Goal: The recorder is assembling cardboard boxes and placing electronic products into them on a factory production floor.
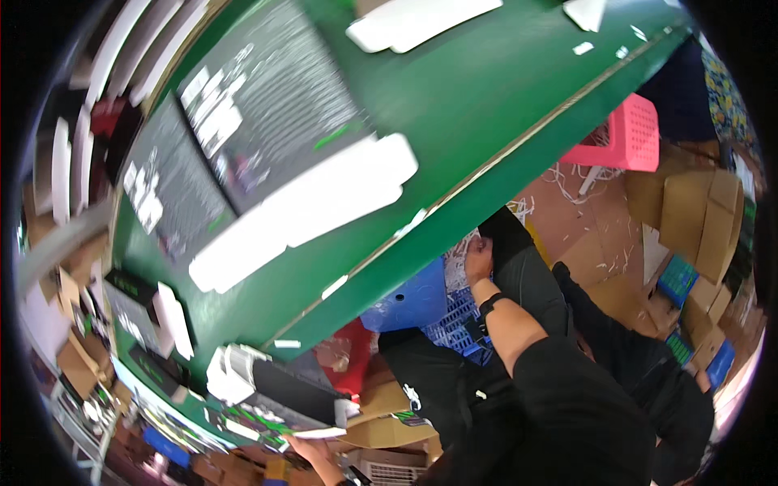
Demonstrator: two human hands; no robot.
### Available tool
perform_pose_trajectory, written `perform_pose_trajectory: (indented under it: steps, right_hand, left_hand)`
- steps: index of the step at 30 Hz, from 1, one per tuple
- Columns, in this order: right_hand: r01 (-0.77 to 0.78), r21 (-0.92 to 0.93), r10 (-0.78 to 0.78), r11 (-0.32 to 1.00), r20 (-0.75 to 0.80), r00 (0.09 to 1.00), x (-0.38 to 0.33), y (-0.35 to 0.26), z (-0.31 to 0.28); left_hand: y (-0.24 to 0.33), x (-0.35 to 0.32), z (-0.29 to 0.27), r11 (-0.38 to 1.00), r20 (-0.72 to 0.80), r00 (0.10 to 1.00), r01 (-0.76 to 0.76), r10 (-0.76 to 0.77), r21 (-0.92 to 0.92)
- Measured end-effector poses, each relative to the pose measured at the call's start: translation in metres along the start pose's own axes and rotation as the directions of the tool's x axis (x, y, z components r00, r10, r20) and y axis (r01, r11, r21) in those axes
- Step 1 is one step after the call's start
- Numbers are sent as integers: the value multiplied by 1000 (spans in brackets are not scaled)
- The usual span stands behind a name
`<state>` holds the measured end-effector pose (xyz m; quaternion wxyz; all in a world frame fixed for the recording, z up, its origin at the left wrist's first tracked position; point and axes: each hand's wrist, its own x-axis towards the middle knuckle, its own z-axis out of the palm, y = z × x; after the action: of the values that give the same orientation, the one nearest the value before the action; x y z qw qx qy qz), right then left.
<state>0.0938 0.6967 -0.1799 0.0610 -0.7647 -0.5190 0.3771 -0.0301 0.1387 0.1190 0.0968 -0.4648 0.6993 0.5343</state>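
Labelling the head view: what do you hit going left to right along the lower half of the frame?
White folded cartons → left hand under a flat box → red stool → blue crate → right hand at the table edge → pink stool → brown cardboard boxes.

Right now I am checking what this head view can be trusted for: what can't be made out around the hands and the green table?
- Right hand: reaches into shredded paper under the green table edge; fingers hidden, grip unreadable.
- Left hand: partly cut off by the lower edge, at a flat dark box.
- Dark printed sheets: motion blur; markings illegible.
- Blue crate: contents hidden by the arm and table.
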Motion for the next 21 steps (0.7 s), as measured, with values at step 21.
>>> perform_pose_trajectory:
  steps: [21]
  right_hand:
    - [878,193,355,-438,934,-28,-88,-64,77]
  left_hand:
    - [-18,-10,55,973,-48,993,-116,108,-201]
